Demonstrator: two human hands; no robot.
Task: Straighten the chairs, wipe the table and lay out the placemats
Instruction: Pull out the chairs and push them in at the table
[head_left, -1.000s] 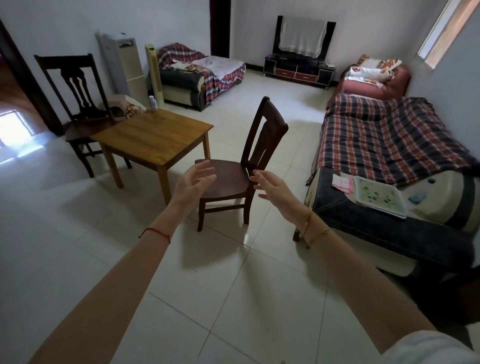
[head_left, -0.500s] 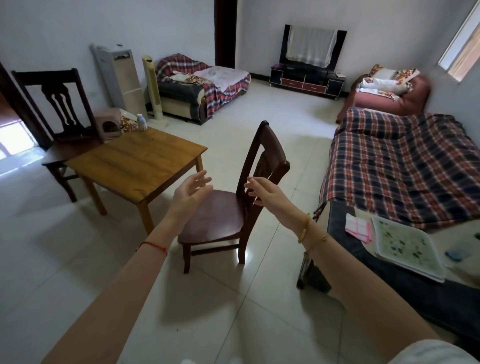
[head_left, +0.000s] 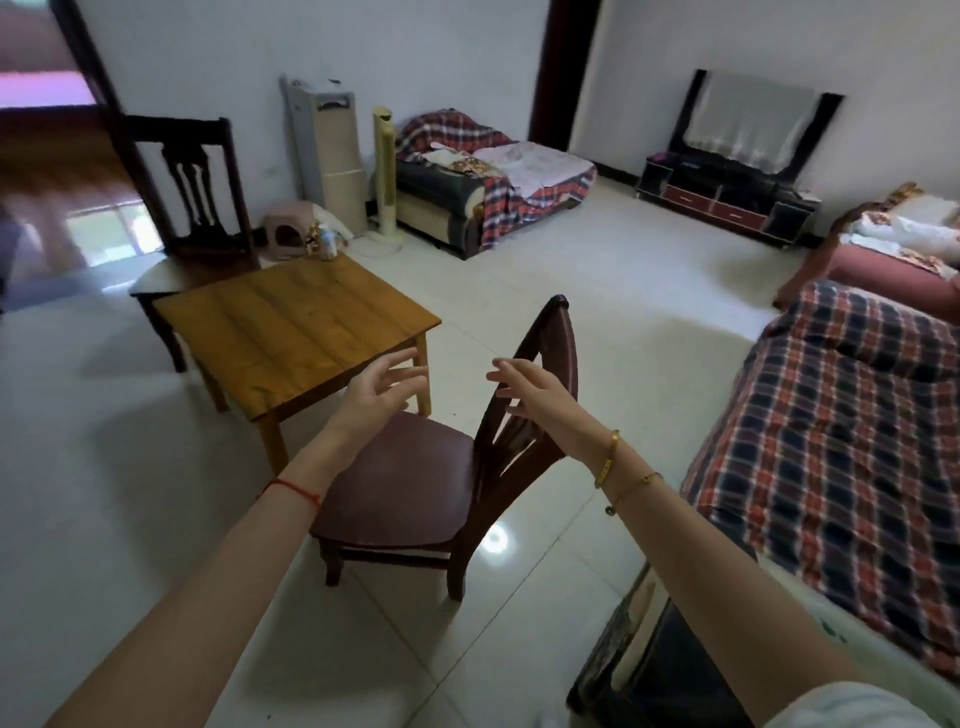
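A dark brown wooden chair (head_left: 405, 488) stands on the tiled floor at the near right corner of a small light wooden table (head_left: 291, 327), its back turned to the right. My left hand (head_left: 382, 392) hovers open above the seat, fingers spread. My right hand (head_left: 530, 389) is open just in front of the chair's backrest (head_left: 556, 343), and I cannot tell whether it touches it. A second dark chair (head_left: 192, 208) stands at the table's far left side. No placemats or cloth are visible now.
A sofa with a plaid cover (head_left: 841, 441) runs along the right, its dark arm (head_left: 654, 670) close to my right forearm. A small bottle (head_left: 328, 244) stands beyond the table's far edge. Another covered sofa (head_left: 488, 182), a tower fan (head_left: 385, 171) and a TV cabinet (head_left: 727, 197) line the back.
I have stepped closer to the near chair, and both open hands have reached forward towards its backrest. The placemats and pink cloth on the sofa arm have dropped out of view.
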